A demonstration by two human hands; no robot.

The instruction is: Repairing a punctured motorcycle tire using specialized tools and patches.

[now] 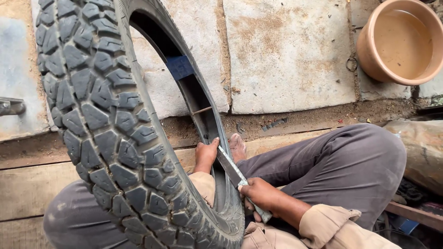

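Soft even daylight, sharp focus, faint shadows.

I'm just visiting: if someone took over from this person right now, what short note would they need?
Left hand: gripping the inner rim of the knobby tyre, which stands upright between the knees.
Right hand: closed on a flat metal tool, its tip angled up against the tyre's rim beside the left hand.
Nearby: a clay-coloured basin of water on the stone slabs.
Done or left: cannot tell from this view.

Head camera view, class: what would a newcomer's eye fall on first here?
A big knobbly black tyre fills the left, standing upright across the seated person's lap. The left hand grips its inner rim while the right hand holds a flat metal tool against it. A terracotta-coloured basin of cloudy water sits top right.
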